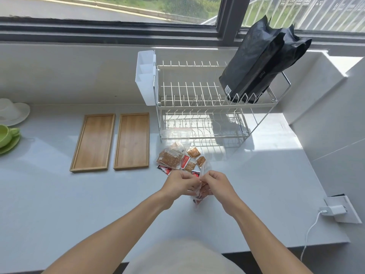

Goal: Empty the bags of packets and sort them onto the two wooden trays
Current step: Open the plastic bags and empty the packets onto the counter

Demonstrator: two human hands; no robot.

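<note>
Both hands, left hand (180, 184) and right hand (216, 184), pinch the clear bag (199, 191)

a pale grey countertop (59, 194) runs under a wide window (118, 8) with a dark frame; outside lie a road, grass and a white railing. sunlight falls from the right and throws bright patches over the counter's right side. a two-tier wire dish rack (197, 107) stands near the back wall with a white plastic holder (145, 78) hung on its left end. a white wall socket (343, 211) at the right holds a charger (333, 211) with a trailing cable.
</note>
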